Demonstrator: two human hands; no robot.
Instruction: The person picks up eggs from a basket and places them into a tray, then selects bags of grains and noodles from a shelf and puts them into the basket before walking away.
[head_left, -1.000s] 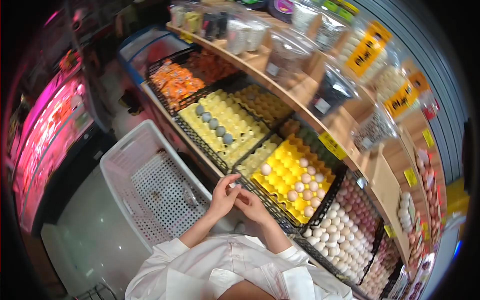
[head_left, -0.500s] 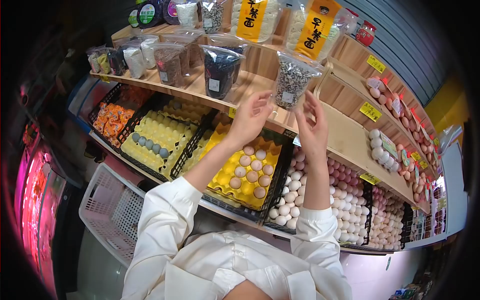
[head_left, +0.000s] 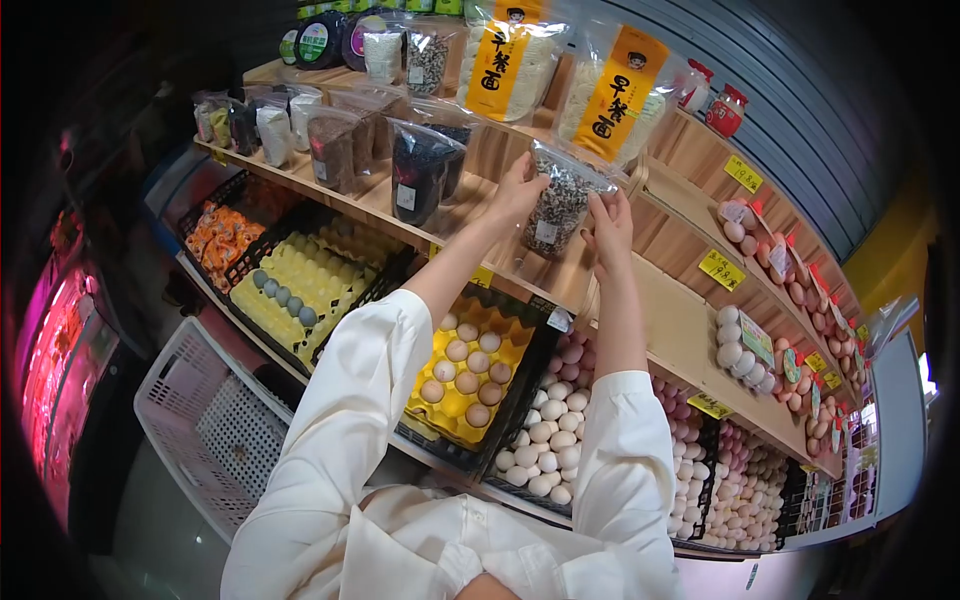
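Note:
A clear zip bag of mixed black-and-white grains [head_left: 556, 205] stands upright on the wooden shelf, leaning slightly, with a small white label low on its front. My left hand [head_left: 516, 192] pinches its left side, thumb across the front and fingers behind. At the upper right edge, my right hand [head_left: 610, 228] grips the bag between thumb and fingertips, its other fingers curled. To the left stands a bag of dark grains [head_left: 418, 175], close to but apart from my left hand.
Behind are noodle packs [head_left: 612, 95] with orange labels. More grain bags [head_left: 332, 150] line the shelf [head_left: 470, 225]. Below sit a yellow egg tray [head_left: 452, 408], white eggs [head_left: 545, 440] and a white plastic basket [head_left: 205, 400]. Packed eggs [head_left: 742, 345] lie on the right-hand tiers.
My hands have moved from open beside the bag's lower part up to its upper sides and closed on it. The bag sits lower and further left in view; the whole view has shifted.

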